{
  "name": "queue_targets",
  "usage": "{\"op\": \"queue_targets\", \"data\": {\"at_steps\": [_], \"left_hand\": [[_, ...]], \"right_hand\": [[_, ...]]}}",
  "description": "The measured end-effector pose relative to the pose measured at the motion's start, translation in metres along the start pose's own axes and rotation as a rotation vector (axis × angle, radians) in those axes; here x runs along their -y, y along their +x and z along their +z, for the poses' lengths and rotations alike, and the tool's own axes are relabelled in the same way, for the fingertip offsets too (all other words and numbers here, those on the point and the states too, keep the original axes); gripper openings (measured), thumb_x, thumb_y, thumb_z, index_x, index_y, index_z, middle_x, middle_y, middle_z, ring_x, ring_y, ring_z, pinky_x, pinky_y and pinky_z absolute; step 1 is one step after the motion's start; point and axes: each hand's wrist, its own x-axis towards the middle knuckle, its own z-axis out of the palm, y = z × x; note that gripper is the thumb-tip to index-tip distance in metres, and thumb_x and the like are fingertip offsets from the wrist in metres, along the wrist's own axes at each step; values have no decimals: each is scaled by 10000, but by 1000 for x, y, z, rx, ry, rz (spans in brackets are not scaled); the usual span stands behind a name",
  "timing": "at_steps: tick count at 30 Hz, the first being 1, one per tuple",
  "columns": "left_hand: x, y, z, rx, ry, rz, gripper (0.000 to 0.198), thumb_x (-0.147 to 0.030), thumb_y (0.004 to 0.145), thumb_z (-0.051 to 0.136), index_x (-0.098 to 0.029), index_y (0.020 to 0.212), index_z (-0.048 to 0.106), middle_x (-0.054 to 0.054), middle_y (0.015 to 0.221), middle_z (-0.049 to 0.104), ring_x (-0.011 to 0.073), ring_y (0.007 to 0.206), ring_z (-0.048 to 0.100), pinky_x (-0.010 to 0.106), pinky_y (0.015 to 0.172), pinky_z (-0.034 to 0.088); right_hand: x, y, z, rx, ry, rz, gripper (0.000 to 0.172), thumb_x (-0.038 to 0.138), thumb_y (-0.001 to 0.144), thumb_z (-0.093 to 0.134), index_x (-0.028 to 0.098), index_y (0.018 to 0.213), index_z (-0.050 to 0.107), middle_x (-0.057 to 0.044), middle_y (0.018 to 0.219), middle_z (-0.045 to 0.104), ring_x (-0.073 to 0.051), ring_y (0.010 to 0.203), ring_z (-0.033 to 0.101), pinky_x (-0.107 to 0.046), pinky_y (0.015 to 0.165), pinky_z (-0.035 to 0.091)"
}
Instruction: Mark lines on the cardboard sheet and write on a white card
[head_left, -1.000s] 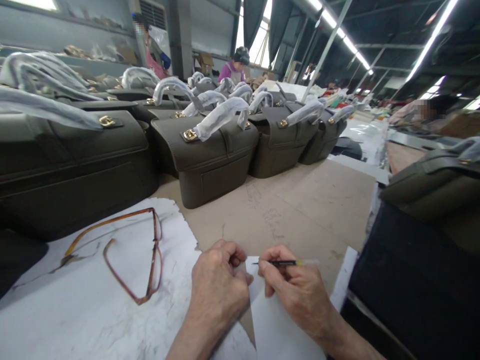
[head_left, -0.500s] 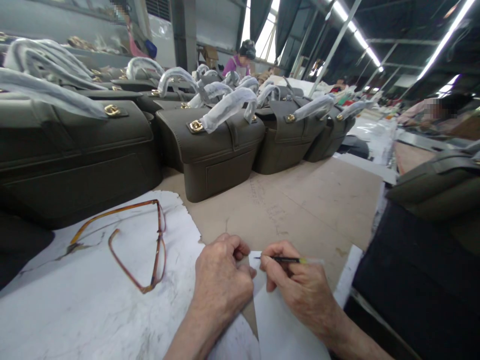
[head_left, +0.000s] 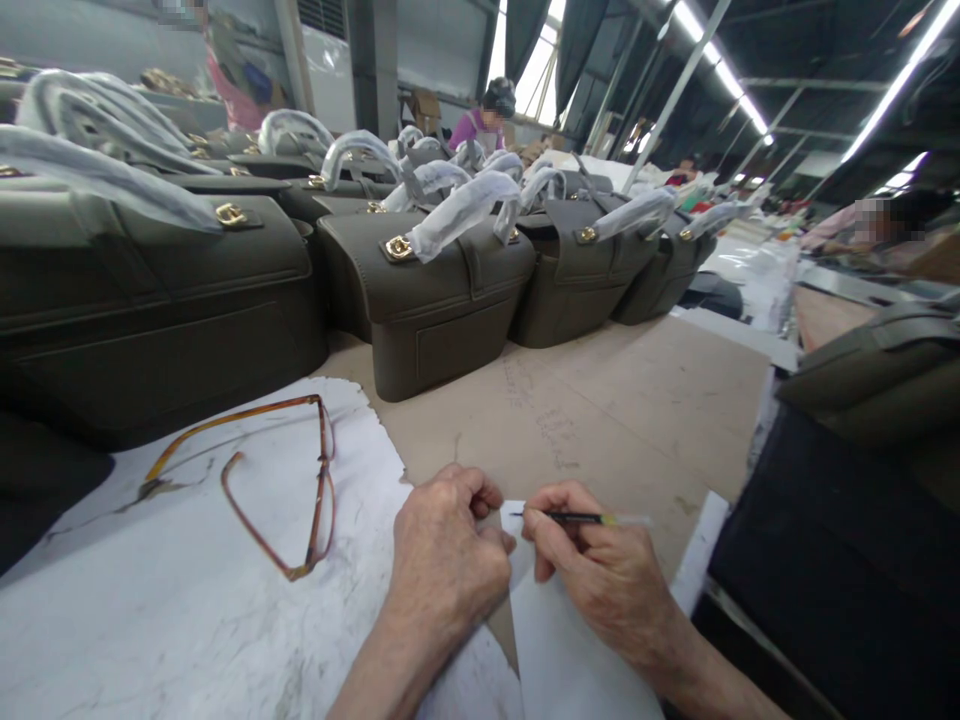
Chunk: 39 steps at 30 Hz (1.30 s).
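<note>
Here, a slim pen (head_left: 576,518) is pinched in the right hand (head_left: 604,570), tip over a white sheet (head_left: 566,650); the left hand (head_left: 454,550) curls at its edge, grip unclear. Glasses (head_left: 322,463) lie leftward, handbags (head_left: 457,335) farther across the desk (head_left: 637,400).

Two hands (head_left: 454,550), one pen (head_left: 574,518), one pair of glasses (head_left: 324,465), bags (head_left: 461,335) too crowded to count.

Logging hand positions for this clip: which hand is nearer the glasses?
Left. The left hand is right of the glasses; the right hand, holding a pen, is farther right.
</note>
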Motion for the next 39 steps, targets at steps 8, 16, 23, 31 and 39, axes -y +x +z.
{"op": "queue_targets", "data": {"at_steps": [8, 16, 23, 31, 39], "left_hand": [[1, 0, 0, -11, 2, 13, 160, -73, 545, 625, -186, 644, 572, -50, 657, 505, 87, 614, 413, 261, 592, 297], [0, 1, -1, -10, 4, 5, 162, -75, 546, 639, -189, 641, 572, -52, 652, 508, 88, 623, 418, 262, 591, 294], [-1, 1, 0, -5, -6, -11, 168, -71, 551, 644, -190, 647, 577, -53, 660, 513, 86, 619, 422, 258, 593, 304], [0, 1, 0, -4, -11, -2, 174, -78, 544, 652, -191, 648, 571, -54, 661, 507, 86, 623, 421, 261, 592, 299], [-1, 0, 0, -10, 4, 6, 169, -77, 551, 642, -192, 660, 582, -52, 654, 506, 85, 615, 415, 259, 583, 290]], "right_hand": [[1, 0, -1, -18, 0, -10, 270, 297, 840, 449, 194, 607, 538, -15, 591, 626, -88, 459, 565, -149, 411, 405], [-2, 0, 0, -29, -23, -39, 218, 274, 850, 462, 180, 697, 584, 17, 552, 601, -71, 422, 534, -140, 426, 402], [-2, -1, 0, -27, -22, -33, 213, 280, 857, 453, 176, 730, 589, 25, 515, 579, -81, 432, 547, -144, 429, 406], [-2, 1, 0, -29, -18, -37, 244, 281, 851, 456, 185, 656, 565, 18, 534, 584, -72, 416, 527, -141, 412, 397], [-2, 1, 0, -30, -20, -47, 220, 290, 851, 438, 174, 756, 599, -11, 597, 628, -95, 474, 582, -153, 415, 405]]}}
